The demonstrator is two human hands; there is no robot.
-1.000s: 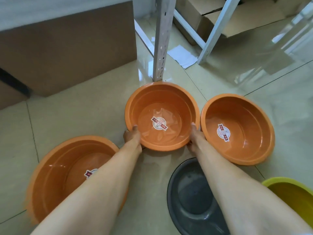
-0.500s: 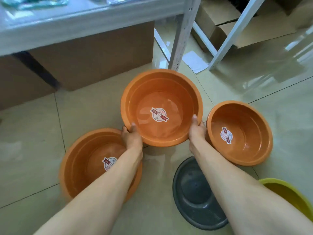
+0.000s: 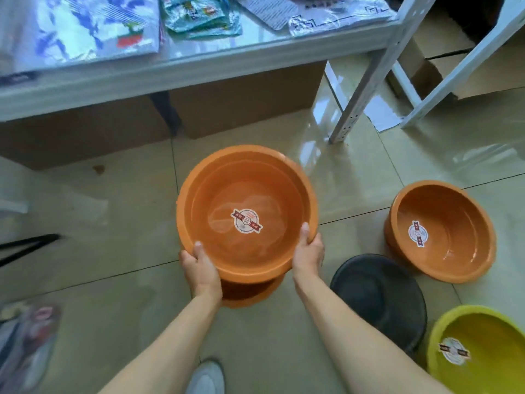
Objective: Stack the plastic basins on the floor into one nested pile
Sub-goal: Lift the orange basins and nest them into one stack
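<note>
Orange and held level, the basin (image 3: 247, 214) is gripped at its near rim by the left hand (image 3: 200, 268) at seven o'clock and the right hand (image 3: 308, 250) at four, directly over another orange basin (image 3: 250, 294) on the floor; it should probably be lowered centred and straight so the rims seat evenly.

we count three orange basins: one held up mid-frame (image 3: 247, 211), a second (image 3: 250, 294) peeking out right underneath it, and a third (image 3: 440, 234) sitting at the right edge. then one black basin (image 3: 377, 297) lower right of centre and one yellow-green basin (image 3: 480, 348) in the bottom right corner, so five basins total. three of them show a round sticker inside. two hands, the left hand (image 3: 200, 268) and the right hand (image 3: 308, 251), both in the middle of the frame. one shoe (image 3: 206, 378) at the bottom edge. cardboard boxes up top, we can't tell how many exactly.
</note>
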